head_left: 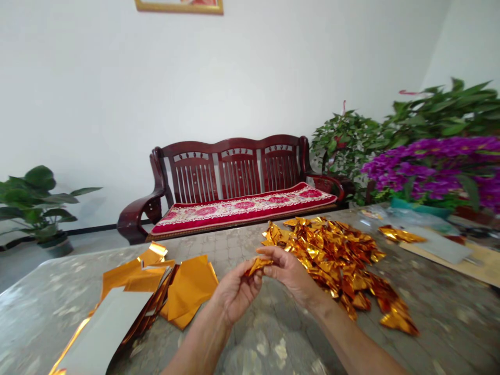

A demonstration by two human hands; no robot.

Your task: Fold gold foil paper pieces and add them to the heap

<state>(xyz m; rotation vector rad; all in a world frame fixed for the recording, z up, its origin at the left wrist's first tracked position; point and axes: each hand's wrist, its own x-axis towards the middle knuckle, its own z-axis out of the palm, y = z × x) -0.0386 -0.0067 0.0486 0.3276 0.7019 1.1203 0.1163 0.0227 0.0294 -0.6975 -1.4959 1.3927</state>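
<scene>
Left hand (234, 291), right hand (291, 271) pinching gold foil (258, 265) beside a heap (332, 260)

Bench: a dark red wooden bench (230, 166) is standing against the white wall (250, 73)
Seat: a red floral cushion (242, 208) is lying along it
Left: a broad-leaved potted plant (35, 203) is growing beside the wall
Right: purple orchids (429, 169) are blooming before leafy green shrubs (410, 125)
Above: a gilt picture frame (179, 6) is hanging, cut off by the view's top edge

My foil piece (258, 265): shiny gold. Foil heap (332, 260): gold with orange creases. Wooden bench (238, 161): dark maroon. Bench cushion (238, 210): crimson, with cream border and pink floral medallions. Orchids (425, 169): vivid purple.
</scene>
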